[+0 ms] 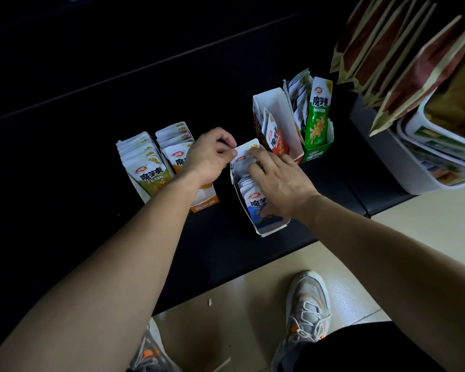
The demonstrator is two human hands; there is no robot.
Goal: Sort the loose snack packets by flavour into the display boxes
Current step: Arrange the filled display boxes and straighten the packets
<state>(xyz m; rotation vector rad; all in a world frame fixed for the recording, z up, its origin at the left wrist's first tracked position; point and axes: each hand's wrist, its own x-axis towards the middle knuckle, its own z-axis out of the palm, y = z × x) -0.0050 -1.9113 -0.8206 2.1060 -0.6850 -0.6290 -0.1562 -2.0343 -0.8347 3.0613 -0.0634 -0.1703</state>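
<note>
Several display boxes stand on a black bench. My left hand [210, 154] pinches the top edge of a white snack packet [243, 154] standing at the far end of the blue box [269, 229]. My right hand [277, 178] lies on the row of blue packets [255, 200] in that box, fingers stretched over them and touching the same packet. To the left stand an olive-yellow box of packets [145, 167] and an orange box [204, 204], partly hidden by my left hand. Behind are a red box [277, 124] with few packets and a green box [318, 130].
The black bench [91, 157] stretches left and back. Its front edge runs diagonally above the tiled floor [253, 304], where my shoes [308, 304] stand. At the right, white tubs [424, 162] sit on the bench, and hanging snack bags [403, 55] crowd the top right.
</note>
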